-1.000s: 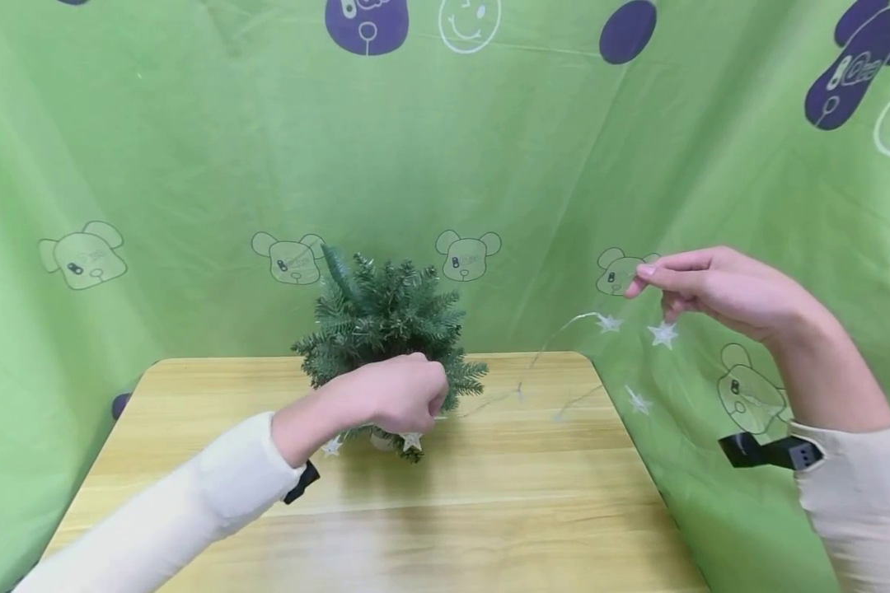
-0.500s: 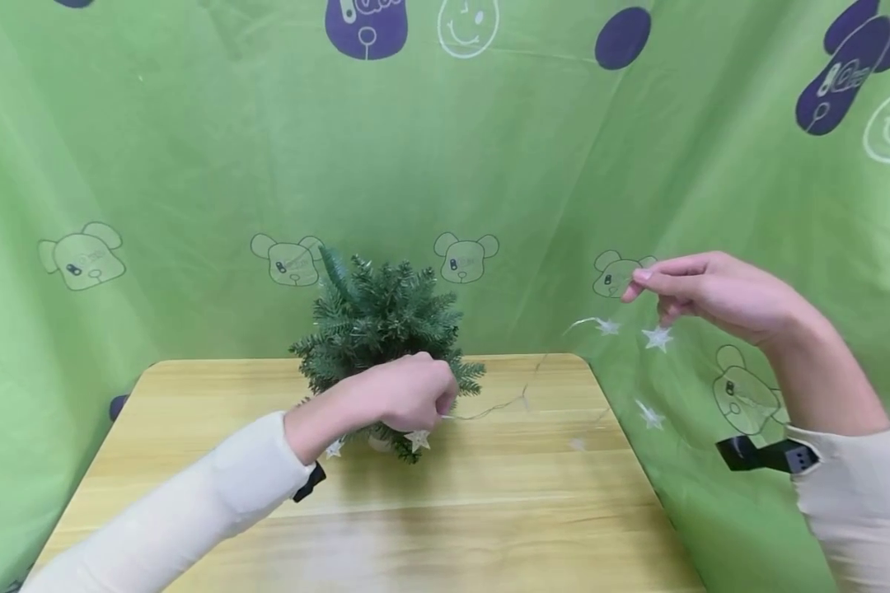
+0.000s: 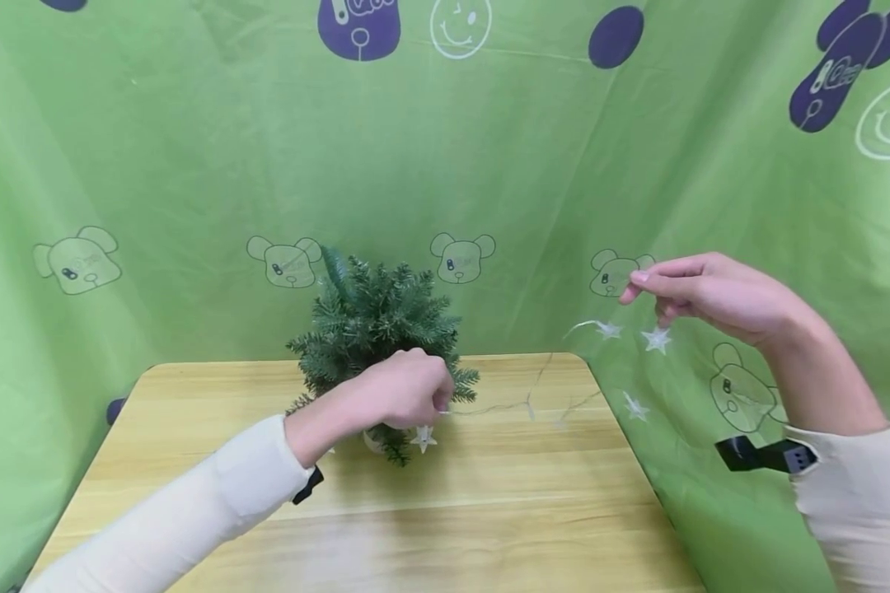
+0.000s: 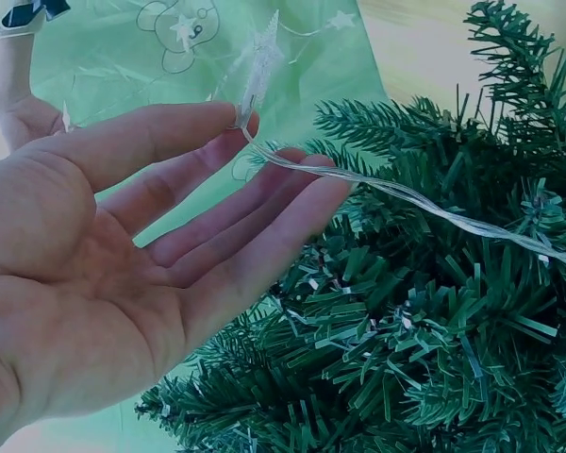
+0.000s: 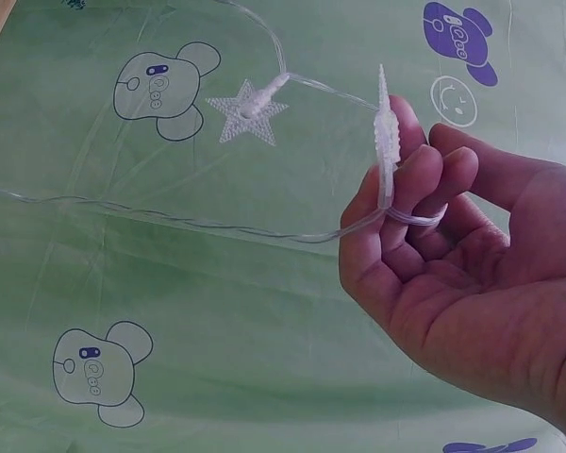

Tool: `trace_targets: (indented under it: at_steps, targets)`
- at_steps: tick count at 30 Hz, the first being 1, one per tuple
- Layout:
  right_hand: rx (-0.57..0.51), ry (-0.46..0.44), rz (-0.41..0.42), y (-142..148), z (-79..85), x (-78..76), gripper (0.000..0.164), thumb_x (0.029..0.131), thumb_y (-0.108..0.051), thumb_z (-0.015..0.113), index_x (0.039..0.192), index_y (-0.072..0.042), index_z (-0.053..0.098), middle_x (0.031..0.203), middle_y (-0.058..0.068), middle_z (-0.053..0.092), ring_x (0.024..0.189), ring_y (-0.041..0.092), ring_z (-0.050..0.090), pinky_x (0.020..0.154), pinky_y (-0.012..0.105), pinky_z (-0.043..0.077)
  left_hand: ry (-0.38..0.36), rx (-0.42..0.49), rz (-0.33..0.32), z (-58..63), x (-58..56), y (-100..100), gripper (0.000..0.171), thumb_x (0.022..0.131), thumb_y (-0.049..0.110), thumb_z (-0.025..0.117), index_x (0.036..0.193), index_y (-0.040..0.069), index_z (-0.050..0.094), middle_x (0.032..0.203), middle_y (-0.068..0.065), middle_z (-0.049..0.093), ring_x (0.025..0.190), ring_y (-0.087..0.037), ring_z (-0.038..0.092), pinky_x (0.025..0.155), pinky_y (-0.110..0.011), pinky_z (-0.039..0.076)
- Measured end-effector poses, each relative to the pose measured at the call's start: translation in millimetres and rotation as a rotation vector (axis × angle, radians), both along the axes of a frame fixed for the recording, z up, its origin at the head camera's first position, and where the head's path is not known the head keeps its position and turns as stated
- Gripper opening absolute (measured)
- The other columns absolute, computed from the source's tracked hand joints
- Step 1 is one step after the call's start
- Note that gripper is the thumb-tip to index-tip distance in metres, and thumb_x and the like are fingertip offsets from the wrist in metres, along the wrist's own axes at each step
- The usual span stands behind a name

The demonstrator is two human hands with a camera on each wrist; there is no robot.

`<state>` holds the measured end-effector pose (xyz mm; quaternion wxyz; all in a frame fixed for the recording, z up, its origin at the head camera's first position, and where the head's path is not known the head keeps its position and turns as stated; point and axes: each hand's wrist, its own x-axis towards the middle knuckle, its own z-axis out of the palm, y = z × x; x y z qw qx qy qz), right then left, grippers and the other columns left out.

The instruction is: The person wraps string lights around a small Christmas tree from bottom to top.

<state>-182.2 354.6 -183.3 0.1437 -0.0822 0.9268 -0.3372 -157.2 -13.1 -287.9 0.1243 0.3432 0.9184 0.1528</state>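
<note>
A small green artificial Christmas tree [image 3: 378, 321] stands toward the back of the table, partly hidden behind my left hand [image 3: 408, 391]. In the left wrist view, that thumb and index finger pinch the star-shaped light [image 4: 261, 61] at its base, and its clear wire [image 4: 415, 196] runs along the branches. My right hand [image 3: 727, 292] is raised to the right, beyond the table's edge. Its curled fingers hold the string lights, with the wire looped round them and one star [image 5: 387, 142] at the fingertips. Another star [image 5: 248, 113] dangles beside it. Between the hands the wire sags in a loose curve.
The light wood table [image 3: 489, 502] has rounded back corners. Green printed cloth [image 3: 193, 165] hangs behind it and along both sides. A free-hanging star [image 3: 635, 406] dangles past the right edge. Black wrist cameras sit at both cuffs.
My left hand has shifted slightly to the right in front of the tree, still pinching the string lights. The hanging wire and stars sway a little. The right hand stays almost still.
</note>
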Motion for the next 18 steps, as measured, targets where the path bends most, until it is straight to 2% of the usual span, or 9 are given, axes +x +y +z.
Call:
trace_targets:
  at_steps: [3, 9, 16, 18]
  targets:
    - [-0.001, -0.002, -0.001, -0.1, -1.0, -0.7, 0.044, 0.106, -0.044, 0.048, 0.129, -0.012, 0.067, 0.101, 0.004, 0.06, 0.087, 0.023, 0.06, 0.09, 0.022, 0.047, 0.014, 0.009, 0.008, -1.0, 0.0, -1.0, 0.021, 0.082, 0.001, 0.074, 0.07, 0.018, 0.069, 0.074, 0.006, 0.069, 0.068, -0.014, 0.061, 0.066, -0.027, 0.054]
    - [-0.002, -0.005, -0.001, 0.1, -1.0, -0.4, 0.044, 0.106, -0.044, 0.048, 0.129, -0.012, 0.067, 0.102, 0.004, 0.06, 0.088, 0.023, 0.06, 0.089, 0.021, 0.047, -0.001, 0.018, 0.019, 0.9, 0.8, -2.7, 0.002, 0.087, 0.012, 0.075, 0.089, 0.014, 0.076, 0.095, 0.0, 0.076, 0.074, -0.014, 0.065, 0.078, -0.032, 0.059]
    - [-0.004, 0.01, -0.013, -0.8, 0.7, -0.3, 0.044, 0.106, -0.044, 0.048, 0.129, -0.013, 0.067, 0.108, 0.003, 0.063, 0.088, 0.022, 0.061, 0.09, 0.02, 0.048, -0.027, 0.007, 0.02, 3.3, 1.3, -3.8, 0.004, 0.092, 0.017, 0.073, 0.088, 0.015, 0.072, 0.094, 0.001, 0.073, 0.071, -0.013, 0.06, 0.075, -0.032, 0.056]
    - [-0.004, 0.011, -0.016, -1.7, 0.6, -0.6, 0.044, 0.106, -0.045, 0.048, 0.129, -0.013, 0.067, 0.109, 0.003, 0.063, 0.088, 0.022, 0.06, 0.089, 0.02, 0.048, -0.038, 0.009, 0.009, 4.3, 2.0, -3.3, 0.003, 0.092, 0.017, 0.071, 0.092, 0.014, 0.073, 0.096, 0.0, 0.073, 0.066, -0.012, 0.058, 0.075, -0.031, 0.055]
